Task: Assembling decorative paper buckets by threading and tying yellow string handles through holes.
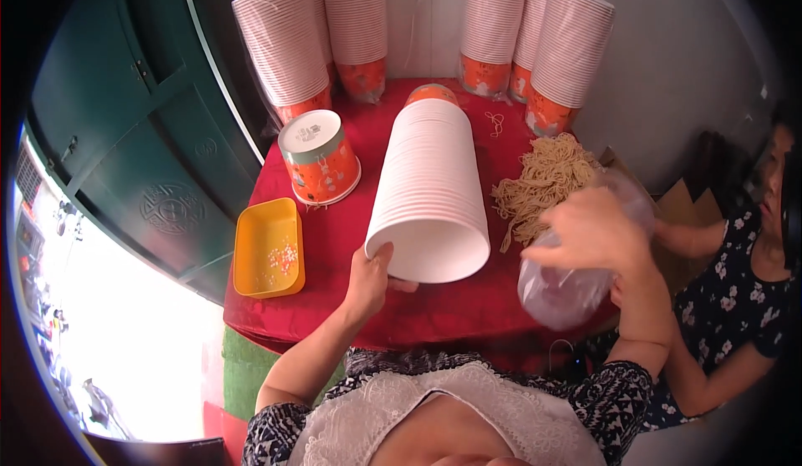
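A long nested stack of white-rimmed paper tubs (428,173) lies on the table, its open mouth facing me. My left hand (372,278) grips the near rim at its lower left, thumb on the edge and fingers underneath. On the right, my right hand (589,230) is over a clear plastic bag (560,290), slightly blurred, with thumb and fingers apart. Whether its palm touches the bag is hidden. A person in a dark floral top (727,299) sits at the right, with hands close to the bag. Beside my right hand lies a heap of tan rubber bands (547,173).
The red-covered table (334,315) holds an upturned orange tub (322,165) and a yellow tray (242,253) with small pink and white bits. Bagged tub stacks (284,48) stand at the back left, more bagged stacks (572,48) at the back right. A green door (142,132) is left.
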Demonstrator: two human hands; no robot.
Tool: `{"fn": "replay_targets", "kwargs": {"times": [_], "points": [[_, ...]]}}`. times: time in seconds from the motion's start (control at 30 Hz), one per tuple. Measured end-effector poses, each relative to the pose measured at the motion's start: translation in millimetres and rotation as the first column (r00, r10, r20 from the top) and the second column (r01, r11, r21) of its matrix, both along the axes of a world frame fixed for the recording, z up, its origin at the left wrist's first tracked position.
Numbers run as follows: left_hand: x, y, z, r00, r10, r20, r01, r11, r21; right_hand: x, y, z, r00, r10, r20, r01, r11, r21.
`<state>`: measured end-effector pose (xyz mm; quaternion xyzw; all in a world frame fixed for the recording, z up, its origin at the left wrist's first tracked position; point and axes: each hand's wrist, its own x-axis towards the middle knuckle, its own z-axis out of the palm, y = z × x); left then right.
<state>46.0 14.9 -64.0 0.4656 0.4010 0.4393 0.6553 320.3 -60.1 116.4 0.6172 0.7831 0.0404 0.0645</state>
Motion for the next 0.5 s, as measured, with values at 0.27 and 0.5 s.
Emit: {"fn": "replay_targets", "kwargs": {"times": [0.27, 0.5], "points": [[24, 48, 8, 1.000, -0.001, -0.011, 0.001, 0.999, 0.044, -23, 24, -60, 0.989, 0.108, -0.102, -0.133, 0.948, -0.288], [50, 111, 1, 0.998, 0.033, -0.048, -0.026, 0.991, 0.129, -27, 28, -79, 0.970, 0.171, -0.171, -0.220, 0.915, -0.338]]}}
